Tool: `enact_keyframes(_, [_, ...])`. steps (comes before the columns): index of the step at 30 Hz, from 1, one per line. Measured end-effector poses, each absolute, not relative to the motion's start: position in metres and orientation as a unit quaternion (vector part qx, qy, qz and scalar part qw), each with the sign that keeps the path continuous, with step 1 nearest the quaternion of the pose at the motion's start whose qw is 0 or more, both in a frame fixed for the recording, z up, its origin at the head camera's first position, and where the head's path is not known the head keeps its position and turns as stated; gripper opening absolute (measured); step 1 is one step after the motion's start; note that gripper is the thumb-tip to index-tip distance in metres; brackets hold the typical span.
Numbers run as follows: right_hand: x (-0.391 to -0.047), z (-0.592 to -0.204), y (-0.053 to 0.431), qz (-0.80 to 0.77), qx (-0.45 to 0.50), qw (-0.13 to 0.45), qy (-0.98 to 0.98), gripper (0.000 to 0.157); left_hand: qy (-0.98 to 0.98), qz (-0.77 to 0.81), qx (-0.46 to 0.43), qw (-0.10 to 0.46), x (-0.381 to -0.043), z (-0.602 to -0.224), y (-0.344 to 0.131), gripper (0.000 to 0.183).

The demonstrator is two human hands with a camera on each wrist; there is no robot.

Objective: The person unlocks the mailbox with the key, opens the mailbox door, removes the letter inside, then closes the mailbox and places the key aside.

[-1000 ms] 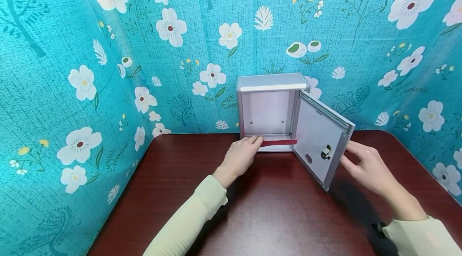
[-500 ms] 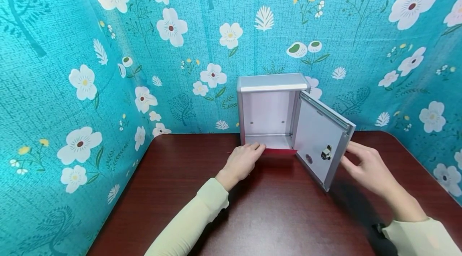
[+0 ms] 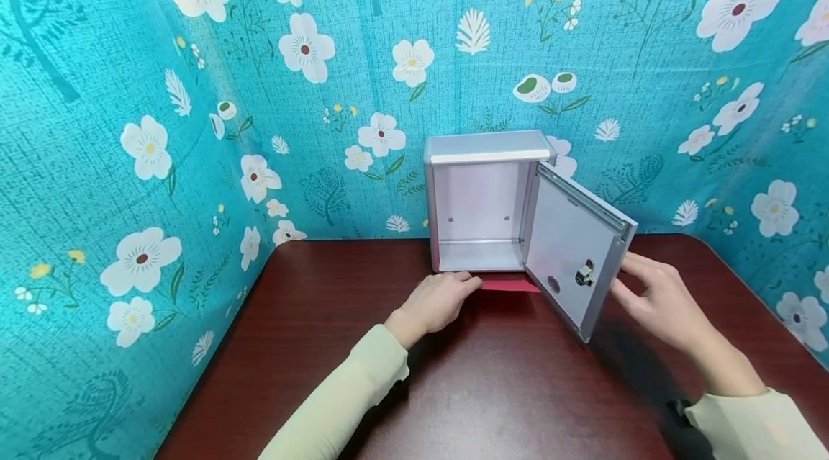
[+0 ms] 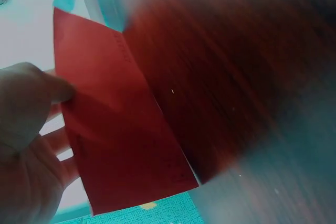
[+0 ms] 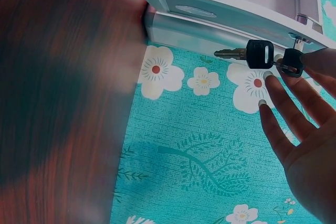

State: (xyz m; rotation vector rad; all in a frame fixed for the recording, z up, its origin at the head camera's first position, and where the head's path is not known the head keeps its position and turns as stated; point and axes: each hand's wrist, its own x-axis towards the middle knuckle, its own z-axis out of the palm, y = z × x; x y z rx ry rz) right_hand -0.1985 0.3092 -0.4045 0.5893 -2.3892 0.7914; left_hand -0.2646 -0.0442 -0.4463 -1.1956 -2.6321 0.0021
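Note:
My left hand (image 3: 434,305) pinches a flat red paper envelope (image 4: 126,114) by its long edge, the thumb on the near face and fingers behind. The envelope is low over the table, just in front of a silver metal box (image 3: 490,147). The box stands with its door (image 3: 573,230) swung out to the right, and its inside is visible. At the door's outer edge is my right hand (image 3: 660,298). In the right wrist view its thumb and finger grip a black-headed key (image 5: 293,62) in the door's lock, and a second key (image 5: 260,54) hangs from it.
The dark red-brown wooden table (image 3: 479,388) carries the box near its back edge. A teal flowered cloth (image 3: 363,35) hangs right behind the box and along the left side. A lock cam (image 3: 585,273) sticks out from the door's inner face.
My left hand has drawn the red envelope down and forward, from across the box's opening to just in front of its base. The right hand and the door have stayed in place.

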Motion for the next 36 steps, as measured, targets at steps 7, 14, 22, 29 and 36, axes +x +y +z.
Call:
enact_keyframes(7, [-0.198,-0.404,0.310,0.290,0.221,0.276,-0.889,0.054,-0.898,-0.031,-0.436,0.050,-0.260,-0.448,-0.046,0.021])
enact_keyframes(14, [-0.198,-0.406,0.310,0.291,0.220,0.271,-0.891,0.053,-0.896,-0.029,-0.444,0.015,-0.257,-0.455,-0.046,0.019])
enact_keyframes(22, [-0.199,-0.405,0.310,0.294,0.219,0.271,-0.890,0.056,-0.895,-0.028,-0.444,-0.009,-0.259,-0.457,-0.047,0.021])
enact_keyframes(29, [-0.198,-0.404,0.310,0.295,0.216,0.269,-0.891,0.056,-0.892,-0.031,-0.450,-0.025,-0.261,-0.457,-0.049,0.023])
enact_keyframes(36, [-0.198,-0.404,0.309,0.297,0.211,0.261,-0.894,0.057,-0.893,-0.040,-0.448,-0.032,-0.261,-0.458,-0.048,0.022])
